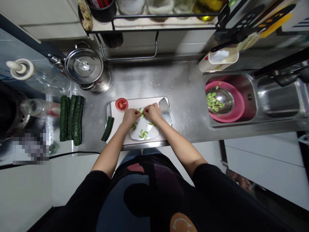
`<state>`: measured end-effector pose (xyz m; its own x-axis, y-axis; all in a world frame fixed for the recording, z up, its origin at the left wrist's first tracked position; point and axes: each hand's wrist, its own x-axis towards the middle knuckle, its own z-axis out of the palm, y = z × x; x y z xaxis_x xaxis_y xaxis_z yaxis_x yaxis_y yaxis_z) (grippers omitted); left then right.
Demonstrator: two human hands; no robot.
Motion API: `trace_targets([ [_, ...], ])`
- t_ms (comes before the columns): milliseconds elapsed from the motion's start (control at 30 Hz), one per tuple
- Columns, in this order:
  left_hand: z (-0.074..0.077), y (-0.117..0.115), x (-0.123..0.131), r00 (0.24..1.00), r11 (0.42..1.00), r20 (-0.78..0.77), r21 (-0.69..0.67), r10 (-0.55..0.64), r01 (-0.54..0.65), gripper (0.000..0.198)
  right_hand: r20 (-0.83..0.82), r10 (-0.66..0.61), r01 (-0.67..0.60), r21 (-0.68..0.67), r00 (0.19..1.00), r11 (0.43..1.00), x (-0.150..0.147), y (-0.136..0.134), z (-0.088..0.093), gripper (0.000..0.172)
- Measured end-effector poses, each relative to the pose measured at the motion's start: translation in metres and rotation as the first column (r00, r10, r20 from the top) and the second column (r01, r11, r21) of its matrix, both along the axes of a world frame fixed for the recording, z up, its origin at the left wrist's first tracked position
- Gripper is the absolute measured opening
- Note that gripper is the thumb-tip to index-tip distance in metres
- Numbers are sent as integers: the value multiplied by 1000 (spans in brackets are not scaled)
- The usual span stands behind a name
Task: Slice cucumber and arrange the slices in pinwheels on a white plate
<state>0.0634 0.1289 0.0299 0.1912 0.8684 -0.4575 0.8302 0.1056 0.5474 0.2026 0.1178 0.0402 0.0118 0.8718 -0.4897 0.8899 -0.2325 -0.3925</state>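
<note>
On a white cutting board (116,120) lies a white square plate (136,133) with small fans of cucumber slices (143,134) near its edges. Both of my hands bend over the plate's far edge. My left hand (131,117) pinches at a cucumber slice (140,111) there. From the other side my right hand (153,113) has its fingertips closed on the same cluster of slices. A red dish holding tomato (121,104) sits beyond my left hand. The cleaver (166,110) lies flat right of my right hand. A cut cucumber piece (107,128) rests at the board's left edge.
Several whole cucumbers (71,119) lie on the steel counter at left, near a lidded pot (89,69). At right, a sink holds a pink basin (238,103) with a metal bowl of cut pieces (214,102). A spice rack (154,29) overhangs the back.
</note>
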Motion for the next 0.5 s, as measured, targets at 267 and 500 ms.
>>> trace_targets([
  [267, 2, 0, 1, 999, 1000, -36, -7, -31, 31, 18, -26, 25, -25, 2, 999, 1000, 1, 0, 2, 20],
  [500, 1, 0, 2, 994, 997, -75, -8, -73, 73, 19, 19, 103, -104, 47, 994, 993, 0, -1, 3, 23],
])
